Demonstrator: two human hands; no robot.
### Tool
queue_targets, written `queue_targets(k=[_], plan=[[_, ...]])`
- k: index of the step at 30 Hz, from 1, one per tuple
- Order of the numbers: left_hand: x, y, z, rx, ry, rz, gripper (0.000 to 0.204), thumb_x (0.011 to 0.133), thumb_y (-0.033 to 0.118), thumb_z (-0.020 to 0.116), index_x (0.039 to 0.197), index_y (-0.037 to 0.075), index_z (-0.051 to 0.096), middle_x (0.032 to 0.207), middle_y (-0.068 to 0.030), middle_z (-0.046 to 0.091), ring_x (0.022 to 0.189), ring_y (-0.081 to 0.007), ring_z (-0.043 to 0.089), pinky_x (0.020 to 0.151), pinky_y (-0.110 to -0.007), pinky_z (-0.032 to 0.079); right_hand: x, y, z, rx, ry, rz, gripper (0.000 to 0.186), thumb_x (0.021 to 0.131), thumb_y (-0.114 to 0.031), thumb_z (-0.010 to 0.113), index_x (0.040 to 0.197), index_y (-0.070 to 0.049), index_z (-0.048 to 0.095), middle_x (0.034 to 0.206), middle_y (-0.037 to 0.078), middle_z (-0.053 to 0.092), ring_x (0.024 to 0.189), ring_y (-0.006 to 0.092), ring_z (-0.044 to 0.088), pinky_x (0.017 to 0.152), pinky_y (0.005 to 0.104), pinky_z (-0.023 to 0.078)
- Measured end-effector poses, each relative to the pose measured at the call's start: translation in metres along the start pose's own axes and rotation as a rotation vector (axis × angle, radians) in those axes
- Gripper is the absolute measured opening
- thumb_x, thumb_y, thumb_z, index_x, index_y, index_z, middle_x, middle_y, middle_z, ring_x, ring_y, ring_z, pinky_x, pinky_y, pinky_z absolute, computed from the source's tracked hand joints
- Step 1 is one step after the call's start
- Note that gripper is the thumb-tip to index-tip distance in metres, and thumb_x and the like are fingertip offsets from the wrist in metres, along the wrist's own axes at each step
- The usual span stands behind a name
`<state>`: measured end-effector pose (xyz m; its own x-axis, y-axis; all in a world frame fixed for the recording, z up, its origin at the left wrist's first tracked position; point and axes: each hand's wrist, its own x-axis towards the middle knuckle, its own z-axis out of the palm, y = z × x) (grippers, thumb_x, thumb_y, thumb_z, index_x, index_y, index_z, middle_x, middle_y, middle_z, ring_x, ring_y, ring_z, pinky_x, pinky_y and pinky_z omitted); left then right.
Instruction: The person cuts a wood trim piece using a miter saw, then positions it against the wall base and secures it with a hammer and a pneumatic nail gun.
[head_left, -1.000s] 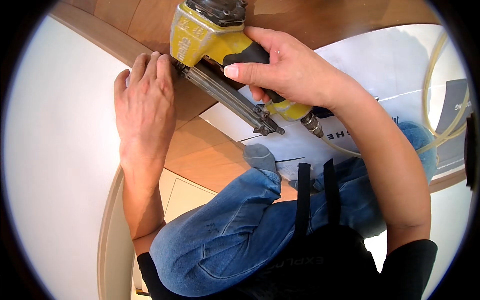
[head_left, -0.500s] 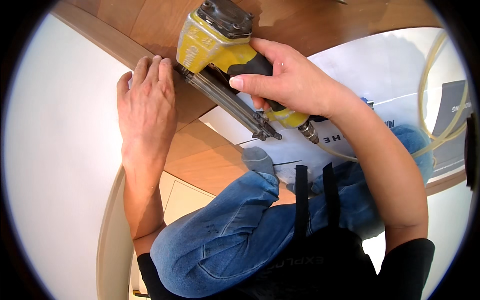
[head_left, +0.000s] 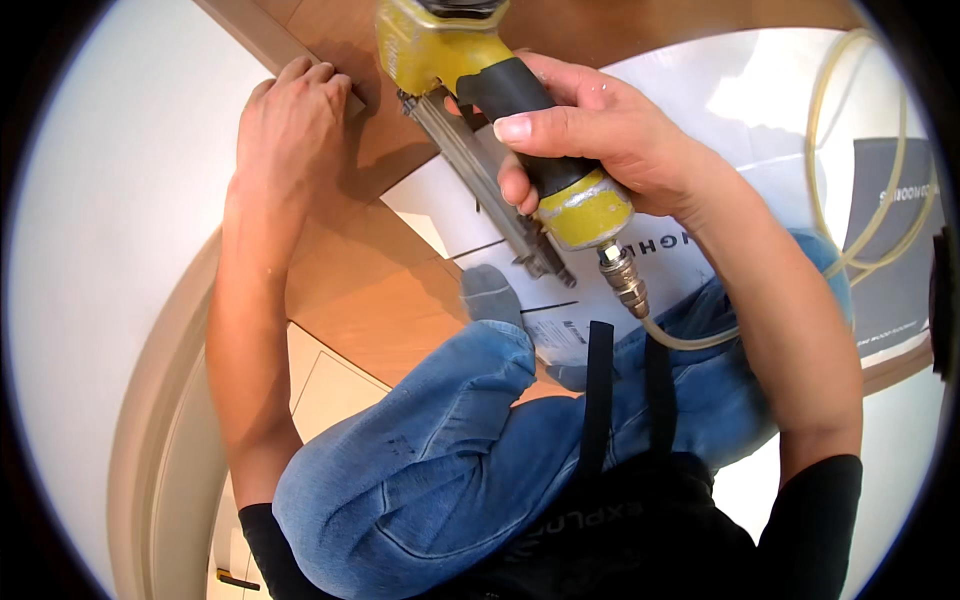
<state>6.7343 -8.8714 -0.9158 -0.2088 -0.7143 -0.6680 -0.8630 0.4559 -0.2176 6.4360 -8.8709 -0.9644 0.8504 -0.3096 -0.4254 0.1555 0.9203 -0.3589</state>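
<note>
My right hand (head_left: 625, 130) grips the black handle of a yellow pneumatic nail gun (head_left: 570, 215), thumb across the grip and fingers curled beneath. The gun's head points to the far side, partly cut off by the picture's edge. Its long metal magazine (head_left: 480, 190) slants down toward my foot. A pale air hose (head_left: 690, 343) joins the handle's end at a metal coupling. Against the white wall, my left hand (head_left: 295, 125) has its fingers bent over a brown wooden skirting board (head_left: 250, 30). The fingertips' undersides are hidden.
Brown wood flooring (head_left: 375, 305) lies under me, partly covered by a white printed sheet (head_left: 740, 85). Hose loops (head_left: 815, 130) rest at the right. My bent leg in jeans (head_left: 420, 440) and grey-socked foot (head_left: 490, 293) are close below the gun. A curved tan edge (head_left: 165, 400) runs lower left.
The nail gun has come nearer to me and swung slightly right, away from my left hand. My left hand's fingers have curled more over the board. The view has shifted a little.
</note>
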Motion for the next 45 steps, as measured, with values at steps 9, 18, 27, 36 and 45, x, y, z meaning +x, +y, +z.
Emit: queue_targets(k=[9,18,27,36,45], plan=[[0.005,-0.004,0.022,-0.014,-0.134,-0.028,0.036,0.086,0.013,0.076,0.122,0.010,0.075,0.126,-0.0048,0.073,0.125,-0.0268,0.064,0.105,-0.040,0.055,-0.022,0.009,0.074,-1.863,-0.272,0.010,0.036,0.102,-0.012,0.055,0.136,-0.003,0.063,0.121,0.018,0.070,0.101,0.0359,0.075,0.084,0.0498,0.061],[0.004,0.012,0.008,-0.025,-0.112,-0.024,0.042,0.084,0.013,0.079,0.126,0.008,0.075,0.130,-0.0043,0.073,0.129,-0.0263,0.063,0.107,-0.040,0.055,0.026,0.052,0.015,-2.411,-0.346,-0.620,0.050,0.096,-0.015,0.060,0.145,-0.022,0.067,0.151,0.007,0.060,0.068,0.0225,0.073,0.060,0.0376,0.061],[0.002,0.016,0.009,-0.051,-0.070,-0.047,0.042,0.084,0.009,0.073,0.126,0.007,0.076,0.128,-0.0077,0.073,0.128,-0.0280,0.064,0.107,-0.042,0.054,0.044,0.059,0.019,-2.445,-0.329,-0.532,0.054,0.096,-0.015,0.061,0.150,-0.023,0.063,0.150,0.006,0.059,0.076,0.0230,0.076,0.063,0.0394,0.063],[0.002,0.011,0.011,-0.037,-0.074,-0.011,0.041,0.085,0.012,0.074,0.125,0.007,0.076,0.128,-0.0083,0.073,0.127,-0.0287,0.064,0.106,-0.042,0.055,0.047,0.054,0.023,-2.462,-0.345,-0.506,0.053,0.099,-0.013,0.059,0.151,-0.024,0.062,0.148,0.007,0.060,0.080,0.0249,0.077,0.069,0.0396,0.064],[0.003,0.012,0.010,-0.028,-0.099,-0.017,0.040,0.085,0.011,0.075,0.124,0.007,0.076,0.123,-0.0106,0.075,0.121,-0.0307,0.068,0.102,-0.043,0.057,0.045,0.052,0.028,-2.470,-0.342,-0.424,0.055,0.098,-0.012,0.062,0.151,-0.025,0.062,0.134,0.007,0.063,0.083,0.0257,0.077,0.070,0.0396,0.064]])
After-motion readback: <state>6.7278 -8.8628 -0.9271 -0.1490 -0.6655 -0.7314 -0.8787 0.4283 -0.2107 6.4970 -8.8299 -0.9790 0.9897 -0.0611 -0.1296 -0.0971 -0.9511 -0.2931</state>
